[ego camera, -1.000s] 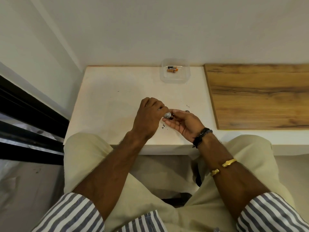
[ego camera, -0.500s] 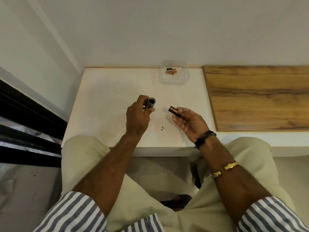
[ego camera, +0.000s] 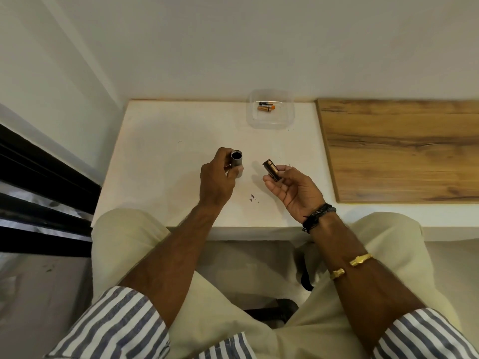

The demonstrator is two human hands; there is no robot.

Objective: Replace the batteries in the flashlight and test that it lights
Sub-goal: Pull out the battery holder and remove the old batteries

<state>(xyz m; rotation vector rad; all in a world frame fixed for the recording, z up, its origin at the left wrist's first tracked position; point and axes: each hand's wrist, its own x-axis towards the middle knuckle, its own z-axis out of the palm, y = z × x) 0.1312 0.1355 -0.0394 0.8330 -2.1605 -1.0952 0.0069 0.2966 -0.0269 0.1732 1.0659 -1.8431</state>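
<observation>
My left hand [ego camera: 216,181] grips the grey flashlight tube [ego camera: 237,161] upright over the white table [ego camera: 166,161], its dark hollow end facing up. My right hand [ego camera: 294,191] is held palm up to the right of it, and its thumb and fingers pinch a dark battery holder [ego camera: 271,170] with copper-coloured cells. The two hands are apart by a short gap. Loose batteries [ego camera: 267,106] with orange and black bands lie in a clear plastic container [ego camera: 285,120] at the back of the table.
A wooden board [ego camera: 404,149] covers the table's right part. A few small dark specks [ego camera: 252,197] lie on the table near the front edge. White walls stand behind and to the left; a dark window frame [ego camera: 39,182] runs along the left.
My hands were together at the flashlight. They have drawn apart: the left took the tube up and left, the right came away holding the battery holder.
</observation>
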